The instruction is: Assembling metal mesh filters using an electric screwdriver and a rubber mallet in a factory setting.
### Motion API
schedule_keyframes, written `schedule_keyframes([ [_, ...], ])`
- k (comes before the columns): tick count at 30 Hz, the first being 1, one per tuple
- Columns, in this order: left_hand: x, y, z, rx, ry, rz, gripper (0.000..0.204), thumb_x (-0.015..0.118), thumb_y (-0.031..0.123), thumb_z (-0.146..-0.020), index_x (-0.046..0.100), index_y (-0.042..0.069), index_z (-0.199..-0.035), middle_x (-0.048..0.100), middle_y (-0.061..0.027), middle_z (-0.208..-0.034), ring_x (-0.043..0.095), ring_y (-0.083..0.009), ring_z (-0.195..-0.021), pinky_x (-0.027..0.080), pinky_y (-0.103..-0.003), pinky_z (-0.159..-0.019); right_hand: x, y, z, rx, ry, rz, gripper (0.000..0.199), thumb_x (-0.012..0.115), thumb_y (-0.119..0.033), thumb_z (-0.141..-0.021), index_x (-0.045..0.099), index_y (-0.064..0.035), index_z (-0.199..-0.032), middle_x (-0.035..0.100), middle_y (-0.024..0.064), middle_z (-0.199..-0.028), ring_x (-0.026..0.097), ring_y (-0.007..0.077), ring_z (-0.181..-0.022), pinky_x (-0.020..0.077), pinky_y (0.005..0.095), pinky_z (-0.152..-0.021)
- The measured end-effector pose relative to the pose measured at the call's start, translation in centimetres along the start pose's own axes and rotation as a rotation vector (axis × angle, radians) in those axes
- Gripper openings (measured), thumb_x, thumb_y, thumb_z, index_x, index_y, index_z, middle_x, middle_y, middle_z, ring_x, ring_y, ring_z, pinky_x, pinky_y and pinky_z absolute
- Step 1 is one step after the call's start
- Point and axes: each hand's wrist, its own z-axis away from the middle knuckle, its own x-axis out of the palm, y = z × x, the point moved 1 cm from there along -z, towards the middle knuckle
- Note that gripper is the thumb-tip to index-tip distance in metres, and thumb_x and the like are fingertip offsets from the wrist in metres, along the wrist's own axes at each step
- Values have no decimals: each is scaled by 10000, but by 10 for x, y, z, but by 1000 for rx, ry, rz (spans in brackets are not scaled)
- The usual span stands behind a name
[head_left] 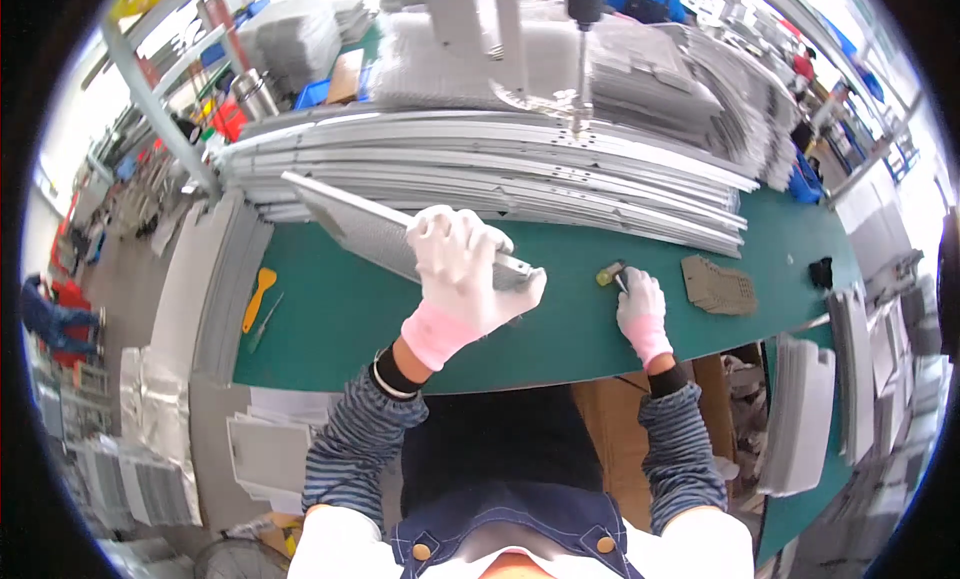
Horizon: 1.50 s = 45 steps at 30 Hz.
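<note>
My left hand (455,269), in a white knit glove with a pink cuff, grips a thin grey metal panel (365,235) by its right end. The panel is tilted above the green tabletop (350,344), its narrow pale edge facing up. Farther right, my gloved right hand (642,307) rests low at the table with its fingers closed round a small tool (611,274). That tool has a yellowish end and a dark part; its exact kind is unclear. To the right of this hand lies a brown-grey stack of small flat notched pieces (719,286).
Long grey metal strips (480,164) are piled along the back, under an overhead spindle (583,69). At left lie a yellow scraper (259,299), a thin pointed tool (266,322) and stacked grey panels (215,289). More panels (800,416) stand at right. A black item (820,272) lies far right.
</note>
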Motion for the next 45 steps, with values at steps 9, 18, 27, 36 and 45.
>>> schedule_keyframes([
  [9,20,0,9,67,2,8,318,724,237,-601,529,127,-827,445,-67,-779,441,-292,-855,313,-452,-851,-151,-82,-43,-143,-269,-868,281,549,-61,-912,583,-3,-1185,544,66,-743,493,107,-607,432,259,-579],
  [18,34,-4,8,83,73,29,287,713,234,-599,532,126,-793,452,-57,-750,452,-285,-813,316,-439,-835,-205,-138,-60,-926,106,-223,134,536,-54,-850,627,-51,-949,619,127,-752,626,308,-699,504,371,-618],
  [27,37,-4,8,91,82,20,279,709,246,-604,521,127,-772,439,-49,-746,446,-284,-795,317,-442,-809,-199,-141,-54,-518,-154,-440,226,563,-82,-885,605,-22,-1099,598,172,-727,609,318,-652,481,365,-601],
  [36,31,-5,13,69,134,69,332,738,281,-576,522,138,-784,438,-47,-742,460,-275,-769,341,-449,-768,-40,-43,-6,-19,-160,-639,182,507,-84,-943,618,-28,-1075,489,35,-623,498,138,-576,421,309,-538],
  [45,31,-9,15,43,147,83,291,737,244,-577,541,137,-764,483,-24,-744,488,-254,-790,377,-478,-869,-273,-143,-210,-681,711,-586,219,602,-207,-873,629,-37,-1007,638,78,-812,620,191,-674,473,306,-570],
])
